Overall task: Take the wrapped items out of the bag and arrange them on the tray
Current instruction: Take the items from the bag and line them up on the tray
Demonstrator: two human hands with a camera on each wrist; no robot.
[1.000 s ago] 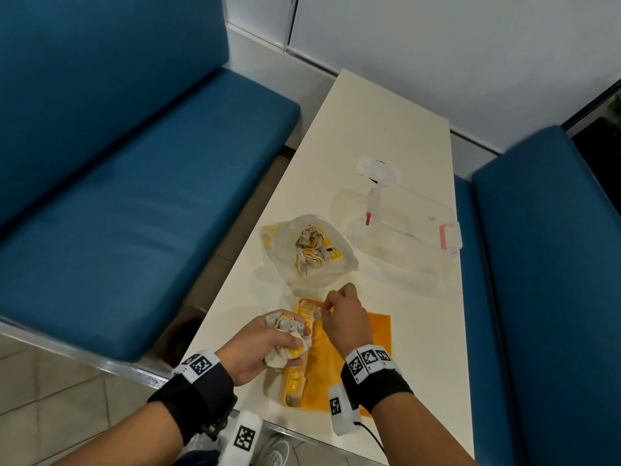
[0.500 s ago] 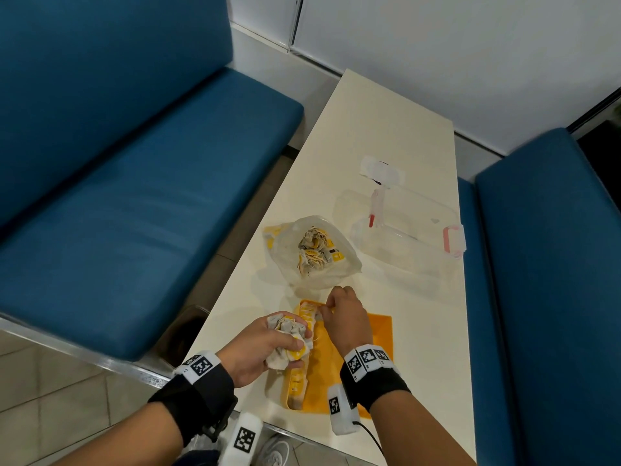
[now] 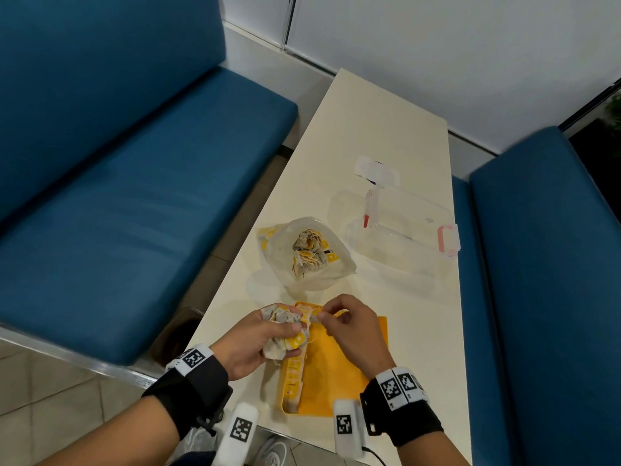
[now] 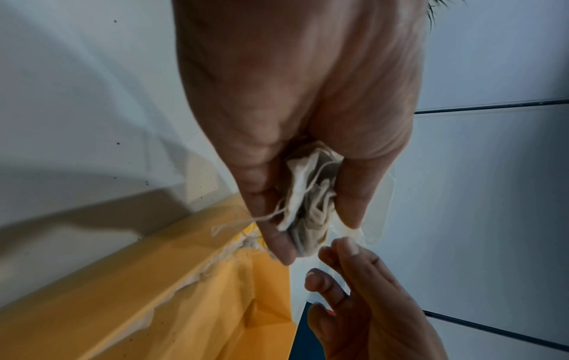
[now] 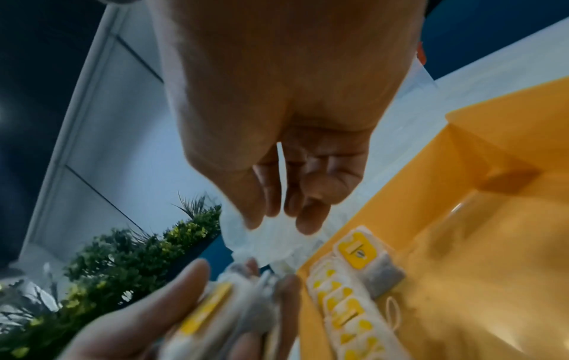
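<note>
Two hands over the flat orange plastic tray (image 3: 349, 371) at table's 6 o'clock. Left hand (image 3: 255, 341) clutches a crumpled bunch of white tea bags with yellow tags (image 3: 282, 331). Right hand (image 3: 353, 327) pinches one bag's end. Clear plastic bag (image 3: 316, 270) at tray's 12 o'clock, more inside.

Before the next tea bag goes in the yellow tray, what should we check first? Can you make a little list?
1. Left hand grips the bunch of tea bags: ok.
2. Right hand pinches just one tea bag: cannot tell.
3. Row of tea bags lies neatly along the yellow tray edge: ok.
4. Tray has bare room beside the row: ok.
5. Plastic bag holds more tea bags, within reach: ok.
</note>
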